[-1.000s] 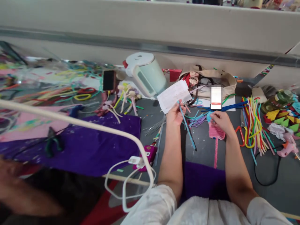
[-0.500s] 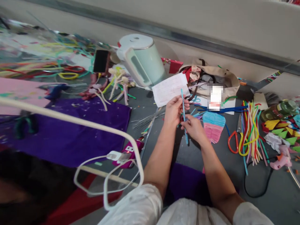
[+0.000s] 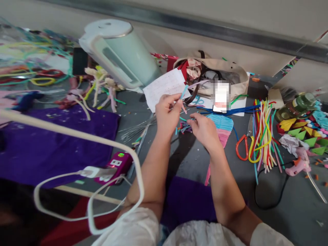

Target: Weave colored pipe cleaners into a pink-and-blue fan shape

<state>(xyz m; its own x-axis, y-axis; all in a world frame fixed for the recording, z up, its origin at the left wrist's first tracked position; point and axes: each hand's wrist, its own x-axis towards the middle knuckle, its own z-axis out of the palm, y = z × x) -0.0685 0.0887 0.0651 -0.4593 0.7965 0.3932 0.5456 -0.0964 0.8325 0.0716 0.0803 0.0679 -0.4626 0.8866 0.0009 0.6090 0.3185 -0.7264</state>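
Observation:
My left hand [image 3: 169, 111] pinches a short blue pipe cleaner piece [image 3: 184, 91] that points up, with a pink end showing below the fingertips. To its right, my right hand [image 3: 203, 128] is held apart with its fingers curled together; whether anything small is between the tips is hidden. Partly behind my right hand lies a flat blue and pink striped piece [image 3: 222, 123]. Small pipe cleaner offcuts [image 3: 186, 127] lie between and beyond the hands. A pink strip [image 3: 208, 175] rests near my right forearm.
A kettle [image 3: 125, 56], paper sheet [image 3: 166, 87] and cloth bag [image 3: 230, 73] stand behind. On the right are scissors [image 3: 242, 148], pipe cleaners [image 3: 268, 136], a jar [image 3: 294, 107] and a pink glue gun [image 3: 302, 164]. A white cable [image 3: 77, 131] crosses the left.
The view has shifted, moving objects leftward. My right hand has come away from the blue strip, and my hands are farther apart. The piece in my left hand now looks shorter, with pink showing.

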